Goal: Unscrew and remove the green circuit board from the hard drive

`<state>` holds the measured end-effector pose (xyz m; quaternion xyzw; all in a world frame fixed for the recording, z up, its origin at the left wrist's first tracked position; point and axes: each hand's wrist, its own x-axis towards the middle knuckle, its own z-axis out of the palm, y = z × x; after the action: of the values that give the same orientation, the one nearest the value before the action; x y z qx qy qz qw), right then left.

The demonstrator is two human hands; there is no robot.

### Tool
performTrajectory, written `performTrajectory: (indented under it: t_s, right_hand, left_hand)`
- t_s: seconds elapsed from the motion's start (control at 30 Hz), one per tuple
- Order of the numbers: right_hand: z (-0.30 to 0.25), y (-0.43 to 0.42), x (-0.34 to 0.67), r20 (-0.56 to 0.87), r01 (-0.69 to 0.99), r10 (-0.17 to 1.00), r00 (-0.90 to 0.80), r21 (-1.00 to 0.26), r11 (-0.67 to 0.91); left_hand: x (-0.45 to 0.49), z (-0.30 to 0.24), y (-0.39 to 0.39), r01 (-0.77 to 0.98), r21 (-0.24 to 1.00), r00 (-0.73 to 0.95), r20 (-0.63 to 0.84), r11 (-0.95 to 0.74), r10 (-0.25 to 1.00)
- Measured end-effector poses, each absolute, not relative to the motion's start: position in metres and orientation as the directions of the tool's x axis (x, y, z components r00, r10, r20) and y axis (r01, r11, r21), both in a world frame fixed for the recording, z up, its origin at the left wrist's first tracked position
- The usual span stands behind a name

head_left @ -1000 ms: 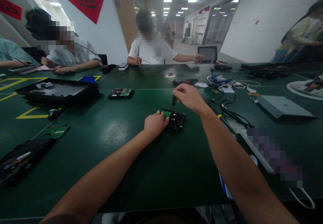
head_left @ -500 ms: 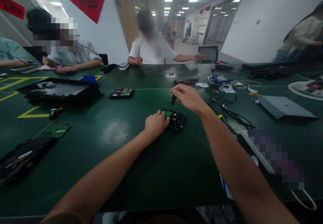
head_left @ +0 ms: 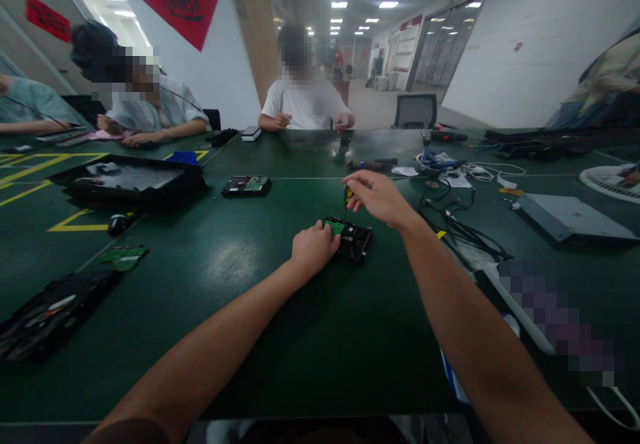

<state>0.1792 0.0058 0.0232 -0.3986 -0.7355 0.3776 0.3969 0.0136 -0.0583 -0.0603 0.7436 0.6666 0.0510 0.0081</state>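
A black hard drive with a green circuit board on its left part lies on the dark green table, in front of me. My left hand grips the drive's left side, fingers over the board's edge. Above the drive, my right hand is closed on the yellow and black handle of a screwdriver. The screwdriver stands nearly upright, its shaft pointing down at the far edge of the drive beside the board. Whether the tip sits in a screw is too small to tell.
Another hard drive lies farther back, near a black tray. On the left are a loose green board and a black casing. Cables and a grey metal box lie right. People sit across the table.
The view has shifted slightly, moving everything a little right. Both hands keep their hold, and the screwdriver stays over the drive. The person opposite has drawn an outstretched arm in.
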Motion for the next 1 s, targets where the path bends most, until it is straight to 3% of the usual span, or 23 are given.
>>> performTrajectory:
  t_s: [0.2,0.53,0.8,1.0]
  right_hand:
    - [0.027,0.005,0.183,0.301,0.421,0.9,-0.316,-0.805,0.418]
    - [0.022,0.007,0.181,0.298,0.284,0.882,-0.365,-0.866,0.411]
    - [0.018,0.013,0.185,0.328,0.44,0.911,-0.249,-0.8,0.408]
    - [0.017,0.014,0.184,0.362,0.367,0.894,-0.264,-0.82,0.44]
  left_hand:
    - [0.013,-0.062,-0.058,0.99,0.072,0.118,0.082,-0.124,0.99]
    - [0.014,-0.062,-0.058,0.99,0.067,0.119,0.087,-0.125,0.989]
    - [0.014,-0.063,-0.058,0.991,0.064,0.113,0.095,-0.119,0.989]
    - [0.014,-0.064,-0.058,0.991,0.06,0.115,0.096,-0.121,0.989]
